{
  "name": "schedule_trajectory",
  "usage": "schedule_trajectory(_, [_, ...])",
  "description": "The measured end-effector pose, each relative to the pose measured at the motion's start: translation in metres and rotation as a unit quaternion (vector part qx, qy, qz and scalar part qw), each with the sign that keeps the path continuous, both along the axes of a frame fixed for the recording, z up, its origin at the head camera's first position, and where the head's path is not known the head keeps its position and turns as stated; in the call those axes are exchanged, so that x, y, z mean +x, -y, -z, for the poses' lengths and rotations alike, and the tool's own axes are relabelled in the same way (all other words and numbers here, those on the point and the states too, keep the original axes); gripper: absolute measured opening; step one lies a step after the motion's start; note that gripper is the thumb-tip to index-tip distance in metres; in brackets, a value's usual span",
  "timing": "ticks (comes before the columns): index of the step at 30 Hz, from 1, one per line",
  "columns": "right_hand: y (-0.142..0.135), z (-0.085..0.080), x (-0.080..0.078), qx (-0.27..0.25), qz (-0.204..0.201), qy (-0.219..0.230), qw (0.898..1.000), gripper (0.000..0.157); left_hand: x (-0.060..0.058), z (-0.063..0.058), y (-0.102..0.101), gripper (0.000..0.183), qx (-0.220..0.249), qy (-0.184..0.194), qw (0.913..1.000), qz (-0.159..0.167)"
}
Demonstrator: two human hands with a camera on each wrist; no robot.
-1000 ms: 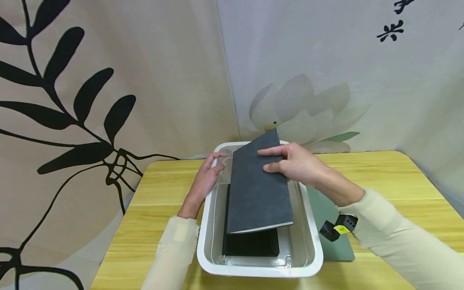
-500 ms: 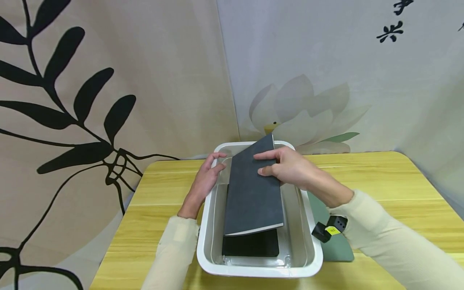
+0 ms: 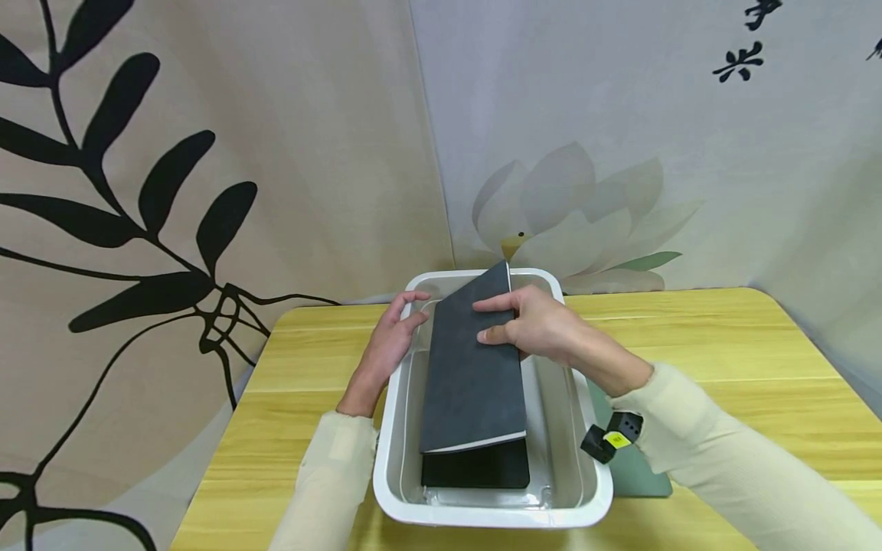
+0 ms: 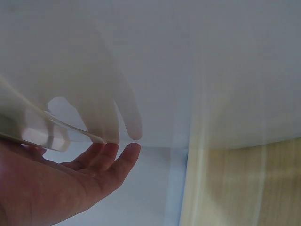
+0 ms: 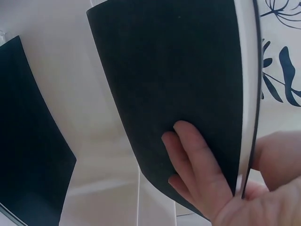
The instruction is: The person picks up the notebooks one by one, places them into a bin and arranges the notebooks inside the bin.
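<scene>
Head view forward-down, wrist views close on fingers (image 5: pixel 200 153), notebook (image 3: pixel 472 398) shared by head and right

I have a cream-coloured long sleeve on each arm. The left sleeve (image 3: pixel 324 482) is plain and light in tone, and its cuff ends at the wrist of my bare left hand (image 3: pixel 387 344). The right sleeve (image 3: pixel 730 451) matches it, with soft folds and a slightly gathered cuff above my bare right hand (image 3: pixel 540 325). Strapped near that cuff I wear a small black device (image 3: pixel 625 423) of two boxy pieces, one dotted with little dark recesses, and a bright yellow label (image 3: pixel 616 440) whose dark marking is too small to read.
</scene>
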State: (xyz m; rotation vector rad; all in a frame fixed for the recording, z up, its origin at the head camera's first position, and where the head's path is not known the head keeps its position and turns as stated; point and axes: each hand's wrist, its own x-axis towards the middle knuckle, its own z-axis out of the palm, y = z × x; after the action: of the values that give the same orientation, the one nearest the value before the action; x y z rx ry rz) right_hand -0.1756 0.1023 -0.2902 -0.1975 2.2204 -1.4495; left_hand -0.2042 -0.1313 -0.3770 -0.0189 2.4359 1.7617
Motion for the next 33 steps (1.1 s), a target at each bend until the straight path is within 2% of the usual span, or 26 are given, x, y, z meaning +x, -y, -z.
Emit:
schedule_trajectory(8, [0.007, 0.000, 0.001, 0.029, 0.006, 0.003, 1.000, 0.060, 0.000, 0.000, 0.001, 0.033, 0.007, -0.002, 1.0000, -0.001])
schedule_trajectory(16, [0.012, 0.000, -0.001, 0.089, -0.001, -0.021, 0.996, 0.061, 0.000, -0.001, 0.000, 0.034, 0.006, -0.005, 1.0000, 0.000])
schedule_trajectory(27, [0.021, 0.003, -0.002, 0.104, 0.004, -0.029, 0.994, 0.059, 0.001, -0.001, -0.001, 0.034, 0.015, 0.006, 0.9999, 0.001])
schedule_trajectory(33, [0.024, 0.007, -0.001, 0.095, 0.003, -0.028, 0.995, 0.059, 0.001, -0.001, 0.000, 0.033, 0.017, 0.009, 0.9998, 0.006])
